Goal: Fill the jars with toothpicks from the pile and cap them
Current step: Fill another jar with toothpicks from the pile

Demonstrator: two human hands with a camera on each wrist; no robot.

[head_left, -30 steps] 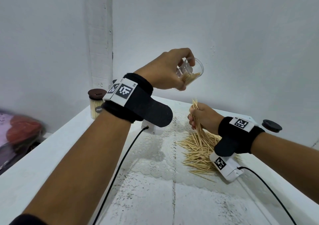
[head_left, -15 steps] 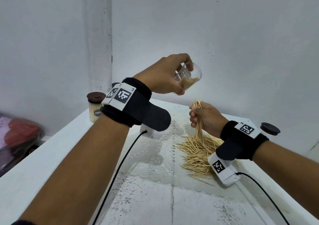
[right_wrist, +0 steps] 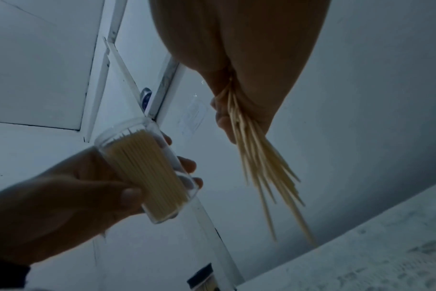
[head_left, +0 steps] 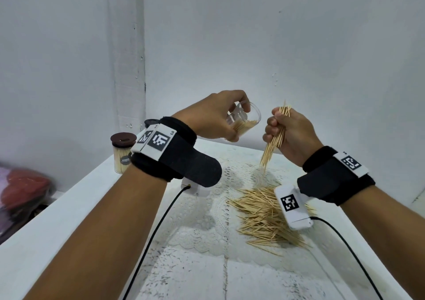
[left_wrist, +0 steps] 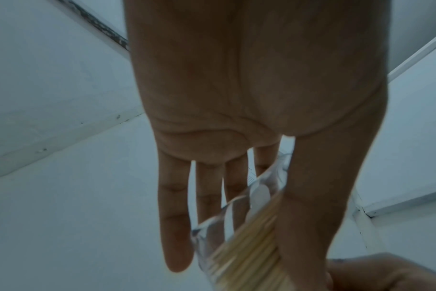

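Observation:
My left hand (head_left: pixel 213 117) holds a clear plastic jar (head_left: pixel 245 121), partly filled with toothpicks, tilted with its open mouth toward the right. The same jar (right_wrist: pixel 147 169) shows in the right wrist view, and the jar (left_wrist: pixel 239 232) again between thumb and fingers in the left wrist view. Just right of its mouth, my right hand (head_left: pixel 289 134) grips a bundle of toothpicks (head_left: pixel 274 138), tips hanging down; the bundle (right_wrist: pixel 264 165) fans out below my fist. The loose pile of toothpicks (head_left: pixel 264 214) lies on the table under my right wrist.
A filled jar with a brown cap (head_left: pixel 122 152) stands at the table's back left corner. The white table (head_left: pixel 69 207) carries a lace mat (head_left: pixel 207 226). White walls close the back and right. Cables run from both wrist units. Red and pink items (head_left: pixel 20 191) lie off the left edge.
My right hand has lifted the bundle off the pile, up to the level of the jar's mouth. The left hand with the jar has dropped slightly and stays tilted.

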